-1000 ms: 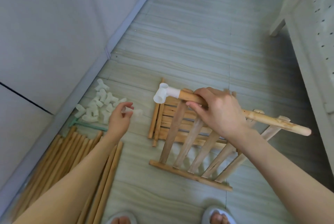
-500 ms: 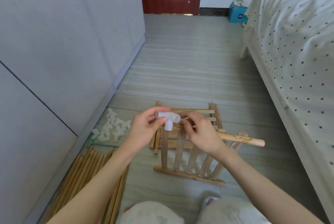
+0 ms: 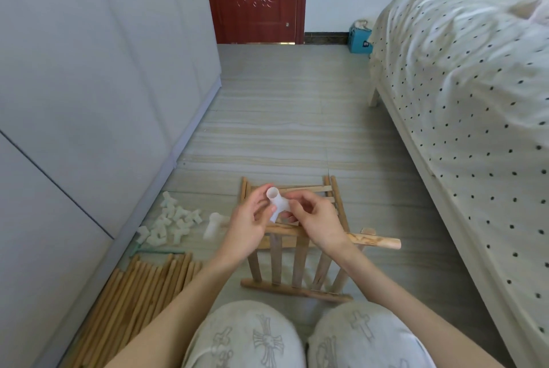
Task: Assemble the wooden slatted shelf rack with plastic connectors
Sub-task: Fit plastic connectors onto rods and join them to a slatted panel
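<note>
Against the wall on the far left, a bundle of wooden dowels point(image 3: 142, 287) lies on the floor, and just beyond it sits a loose pile of white connectors point(image 3: 172, 223), with one more connector point(image 3: 213, 226) lying apart to its right. The left hand point(image 3: 251, 225) curls its fingers and thumb round a white plastic connector point(image 3: 277, 207), one open socket turned upward. The right hand point(image 3: 319, 223) pinches the same connector from the other side, so the piece sits between both hands, above a slatted wooden panel point(image 3: 292, 269) tilted up off the floor. The panel's top rail point(image 3: 374, 241) passes under the right hand and juts out to the right. A second slatted panel point(image 3: 332, 192) lies flat behind. A dotted bed point(image 3: 463, 118) fills the right.
</note>
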`<move>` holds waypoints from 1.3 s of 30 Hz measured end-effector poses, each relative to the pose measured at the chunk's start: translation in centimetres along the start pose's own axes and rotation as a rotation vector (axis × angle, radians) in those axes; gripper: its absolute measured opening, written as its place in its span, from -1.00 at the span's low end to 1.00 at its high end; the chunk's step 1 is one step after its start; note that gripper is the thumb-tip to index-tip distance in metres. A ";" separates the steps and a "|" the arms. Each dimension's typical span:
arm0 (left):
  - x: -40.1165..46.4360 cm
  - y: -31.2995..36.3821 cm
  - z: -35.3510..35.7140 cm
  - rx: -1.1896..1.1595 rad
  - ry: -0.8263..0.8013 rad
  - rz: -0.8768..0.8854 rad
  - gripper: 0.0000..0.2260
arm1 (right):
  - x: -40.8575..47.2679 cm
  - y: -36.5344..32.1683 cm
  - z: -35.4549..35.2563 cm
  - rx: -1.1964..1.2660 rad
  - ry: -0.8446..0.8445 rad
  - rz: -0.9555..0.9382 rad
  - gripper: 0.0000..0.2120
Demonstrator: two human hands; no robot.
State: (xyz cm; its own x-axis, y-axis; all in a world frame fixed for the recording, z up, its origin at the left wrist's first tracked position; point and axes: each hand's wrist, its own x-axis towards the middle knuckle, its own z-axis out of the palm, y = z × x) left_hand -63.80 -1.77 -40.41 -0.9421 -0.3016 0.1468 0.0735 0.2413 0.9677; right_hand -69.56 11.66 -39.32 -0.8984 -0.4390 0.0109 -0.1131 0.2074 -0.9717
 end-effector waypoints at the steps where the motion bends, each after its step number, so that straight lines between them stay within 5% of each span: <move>1: 0.0 -0.5 0.4 0.101 -0.023 0.016 -0.62 | 0.0 0.1 -0.1 -0.028 0.031 -0.008 -0.83; 7: 0.5 -2.0 1.2 0.399 -0.036 0.108 -0.54 | 0.5 0.0 -1.0 0.288 0.201 0.120 -0.83; 13: 1.2 -2.3 1.1 1.039 -0.330 0.307 -0.67 | -0.1 -0.5 -4.0 0.864 0.202 0.236 -0.76; 19: 2.0 -2.2 2.1 1.097 -0.248 0.263 -0.71 | -1.8 -1.0 -9.4 0.907 0.203 0.217 -0.71; 23: 2.3 -2.2 2.3 1.131 -0.240 0.229 -0.69 | -3.0 -0.2 -11.8 1.191 0.238 0.310 -0.80; 27: 2.4 -2.2 2.4 1.149 -0.230 0.225 -0.69 | -3.7 0.7 -13.6 1.237 0.229 0.377 -0.67; 31: 2.3 -2.2 2.3 1.122 -0.231 0.223 -0.71 | -3.2 1.1 -14.8 1.182 0.349 0.536 -0.91; 39: 2.3 -2.3 2.3 1.143 -0.228 0.216 -0.71 | -5.2 5.6 -14.7 1.523 0.665 0.797 -0.82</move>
State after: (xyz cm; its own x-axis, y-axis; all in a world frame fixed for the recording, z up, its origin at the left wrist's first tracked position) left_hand -66.88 -0.91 -42.77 -0.9911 -0.0101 0.1327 0.0121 0.9860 0.1660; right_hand -71.76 27.96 -41.34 -0.5817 -0.1906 -0.7907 0.4680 -0.8735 -0.1338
